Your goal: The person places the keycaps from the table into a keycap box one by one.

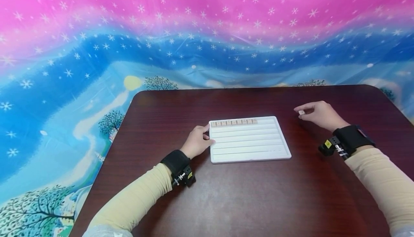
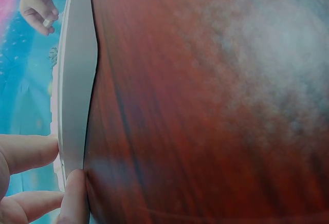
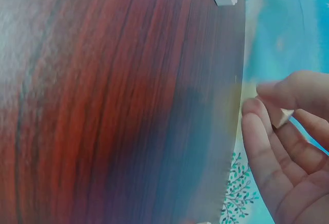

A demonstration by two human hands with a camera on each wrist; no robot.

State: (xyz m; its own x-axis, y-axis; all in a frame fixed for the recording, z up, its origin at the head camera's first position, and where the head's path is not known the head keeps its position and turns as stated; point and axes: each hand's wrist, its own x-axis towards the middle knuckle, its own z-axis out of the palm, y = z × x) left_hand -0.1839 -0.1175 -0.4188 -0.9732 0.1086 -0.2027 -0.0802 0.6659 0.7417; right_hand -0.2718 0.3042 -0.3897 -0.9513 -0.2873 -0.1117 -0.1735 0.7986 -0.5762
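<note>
A white tray (image 1: 249,141) with raised ridges across it lies on the table, several small beige keycaps (image 1: 234,122) lined up along its top row. My left hand (image 1: 196,141) grips the tray's left edge; in the left wrist view, fingers (image 2: 31,152) touch the tray's side wall (image 2: 77,80). To the right of the tray and apart from it, my right hand (image 1: 323,115) pinches a single small keycap (image 1: 302,112) between thumb and fingers. In the right wrist view that keycap (image 3: 281,117) is partly hidden by the fingers.
Dark reddish wooden tabletop (image 1: 252,197) surrounds the tray. A patterned pink and blue cloth (image 1: 207,42) hangs behind the far table edge. Each wrist wears a black strap (image 1: 352,138) with a small camera. At the bottom of the right wrist view, a small pale object is cut off.
</note>
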